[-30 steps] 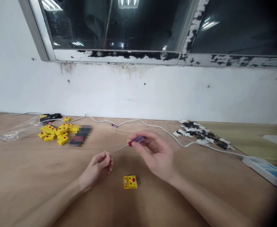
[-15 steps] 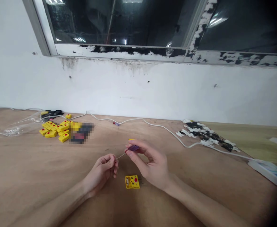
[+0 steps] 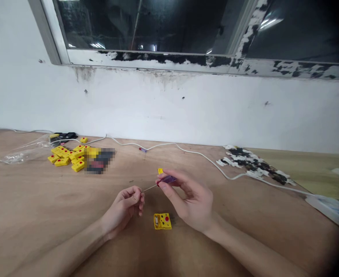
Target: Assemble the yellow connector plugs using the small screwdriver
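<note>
My right hand (image 3: 191, 196) is closed on the purple handle of a screwdriver (image 3: 167, 179), whose thin metal shaft points left. At the shaft's tip, my left hand (image 3: 126, 207) is pinched; whatever small thing may be between its fingers is hidden. On the table below and between the hands lies an open yellow case (image 3: 163, 221) with a red button and dark spots. Another yellow piece (image 3: 160, 171) shows just behind the right hand's fingertips, partly covered.
Several yellow blocks (image 3: 62, 161) are piled at the back left beside a plastic bag (image 3: 22, 154). A small screwdriver (image 3: 142, 150) lies near a white cable (image 3: 187, 151). Black and white pieces (image 3: 253, 165) and a power strip (image 3: 331, 209) are at the right.
My right hand and the screwdriver have shifted slightly right, and more of the shaft shows. More of the yellow piece behind the fingertips is visible. My left hand has barely moved.
</note>
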`<state>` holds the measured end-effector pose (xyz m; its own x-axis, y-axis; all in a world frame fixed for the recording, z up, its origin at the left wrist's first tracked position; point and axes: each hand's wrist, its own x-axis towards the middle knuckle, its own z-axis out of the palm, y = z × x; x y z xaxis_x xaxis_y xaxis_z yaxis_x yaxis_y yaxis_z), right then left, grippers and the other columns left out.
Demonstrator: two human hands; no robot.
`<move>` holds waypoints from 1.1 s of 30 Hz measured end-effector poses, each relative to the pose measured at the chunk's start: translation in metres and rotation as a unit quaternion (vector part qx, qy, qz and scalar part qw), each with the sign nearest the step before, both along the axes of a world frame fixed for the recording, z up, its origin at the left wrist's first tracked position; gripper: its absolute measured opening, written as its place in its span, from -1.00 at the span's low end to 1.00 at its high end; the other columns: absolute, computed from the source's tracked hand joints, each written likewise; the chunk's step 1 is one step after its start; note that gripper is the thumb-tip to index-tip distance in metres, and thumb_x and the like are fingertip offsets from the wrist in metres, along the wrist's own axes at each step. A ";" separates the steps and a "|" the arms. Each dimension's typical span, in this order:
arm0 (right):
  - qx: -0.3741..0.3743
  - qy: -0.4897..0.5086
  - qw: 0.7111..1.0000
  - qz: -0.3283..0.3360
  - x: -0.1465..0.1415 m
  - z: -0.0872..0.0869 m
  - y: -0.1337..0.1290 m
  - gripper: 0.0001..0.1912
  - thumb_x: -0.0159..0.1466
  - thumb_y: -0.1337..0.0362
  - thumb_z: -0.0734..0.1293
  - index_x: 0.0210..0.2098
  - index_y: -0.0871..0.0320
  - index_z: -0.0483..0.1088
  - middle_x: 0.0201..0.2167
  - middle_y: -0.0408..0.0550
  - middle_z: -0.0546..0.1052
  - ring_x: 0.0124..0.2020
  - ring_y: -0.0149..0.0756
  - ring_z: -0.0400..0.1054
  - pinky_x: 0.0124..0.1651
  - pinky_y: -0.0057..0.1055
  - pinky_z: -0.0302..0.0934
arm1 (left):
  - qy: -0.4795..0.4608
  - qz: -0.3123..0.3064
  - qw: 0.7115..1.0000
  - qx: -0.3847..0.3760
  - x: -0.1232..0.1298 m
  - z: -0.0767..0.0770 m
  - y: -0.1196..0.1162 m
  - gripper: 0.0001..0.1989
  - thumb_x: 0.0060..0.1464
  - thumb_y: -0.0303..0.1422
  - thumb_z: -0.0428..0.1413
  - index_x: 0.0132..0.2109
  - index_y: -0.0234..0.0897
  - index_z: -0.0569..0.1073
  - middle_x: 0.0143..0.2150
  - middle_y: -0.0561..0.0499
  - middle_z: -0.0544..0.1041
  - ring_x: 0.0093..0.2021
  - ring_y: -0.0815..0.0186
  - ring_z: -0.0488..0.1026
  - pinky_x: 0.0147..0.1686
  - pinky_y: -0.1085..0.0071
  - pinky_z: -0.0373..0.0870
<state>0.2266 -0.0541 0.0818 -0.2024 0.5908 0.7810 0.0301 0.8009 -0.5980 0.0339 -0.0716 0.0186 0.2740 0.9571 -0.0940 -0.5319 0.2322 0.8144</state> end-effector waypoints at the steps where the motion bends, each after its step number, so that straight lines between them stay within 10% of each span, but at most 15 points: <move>1: -0.007 -0.004 1.000 0.004 0.000 0.000 0.000 -0.50 0.26 0.54 0.36 0.11 -0.04 0.42 -0.16 -0.09 0.58 -0.20 -0.36 0.52 -0.12 -0.39 0.49 | 0.002 0.001 1.000 0.001 0.000 0.000 0.000 -0.71 0.09 -0.23 0.29 -0.34 -0.33 0.38 -0.38 0.06 0.37 -0.47 0.48 0.28 -0.48 0.54 0.29; 13: -0.035 -0.044 0.995 0.077 0.003 -0.001 0.003 -0.54 0.32 0.50 0.31 0.13 -0.08 0.39 -0.09 -0.06 0.55 -0.15 -0.30 0.54 -0.09 -0.33 0.51 | 0.125 0.009 0.989 0.074 0.001 0.004 -0.001 -0.65 0.27 -0.10 0.06 -0.19 -0.33 0.49 -0.23 -0.04 0.45 -0.27 0.36 0.35 -0.31 0.47 0.32; 17: -0.090 -0.045 0.993 0.066 0.022 0.006 0.002 -0.52 0.34 0.44 0.32 0.19 -0.10 0.32 -0.11 -0.06 0.55 -0.19 -0.30 0.55 -0.11 -0.32 0.52 | 0.339 0.020 0.912 0.232 -0.004 0.007 -0.001 -0.66 0.30 -0.12 -0.01 0.04 -0.23 0.46 -0.02 -0.08 0.50 0.02 0.22 0.38 0.06 0.29 0.29; 23: -0.116 -0.063 0.991 0.035 0.054 -0.011 -0.009 -0.57 0.35 0.44 0.31 0.16 -0.06 0.36 -0.14 -0.05 0.54 -0.28 -0.36 0.55 -0.15 -0.39 0.51 | 0.523 -0.081 0.714 0.458 0.009 0.006 -0.009 -0.70 0.15 -0.27 0.20 0.04 -0.11 0.49 -0.02 0.03 0.58 -0.05 0.24 0.46 0.00 0.27 0.29; 33: -0.124 -0.102 0.987 0.006 0.054 -0.029 -0.016 -0.60 0.32 0.42 0.34 0.12 -0.03 0.40 -0.17 -0.04 0.58 -0.30 -0.32 0.56 -0.19 -0.37 0.51 | 0.548 -0.044 0.682 0.482 0.017 0.004 -0.012 -0.80 0.16 -0.34 0.18 -0.06 -0.11 0.57 -0.13 0.05 0.63 -0.14 0.27 0.50 -0.10 0.30 0.35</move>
<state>0.2801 -0.0703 0.0527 -0.3477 0.7558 0.5549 0.1616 0.6313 -0.7585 0.0510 -0.0840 0.0228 0.6055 0.7029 0.3731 0.5013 -0.7010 0.5072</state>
